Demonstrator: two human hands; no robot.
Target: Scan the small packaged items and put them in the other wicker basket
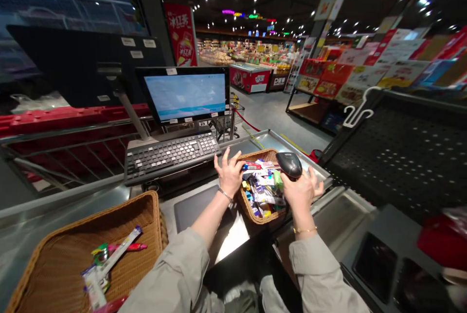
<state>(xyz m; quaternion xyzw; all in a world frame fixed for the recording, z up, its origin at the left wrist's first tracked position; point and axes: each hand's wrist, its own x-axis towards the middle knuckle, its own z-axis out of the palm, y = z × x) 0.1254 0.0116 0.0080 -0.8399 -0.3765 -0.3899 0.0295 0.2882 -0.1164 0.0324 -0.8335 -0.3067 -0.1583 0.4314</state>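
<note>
My left hand (229, 173) hangs with its fingers spread just left of a small wicker basket (251, 209), close to the rim and holding nothing. That basket is packed with small colourful packets (263, 187). My right hand (301, 191) is closed around a black handheld barcode scanner (289, 164), which it holds above the basket's right side. A larger wicker basket (127, 225) sits nearer me at the lower left, with a few long wrapped packets (107, 262) lying in its bottom.
A keyboard (171, 155) and a monitor (184, 95) stand just beyond the hands. A steel checkout counter (288, 145) runs under the small basket. A black perforated panel (397, 157) rises at the right. Store aisles and displays lie beyond.
</note>
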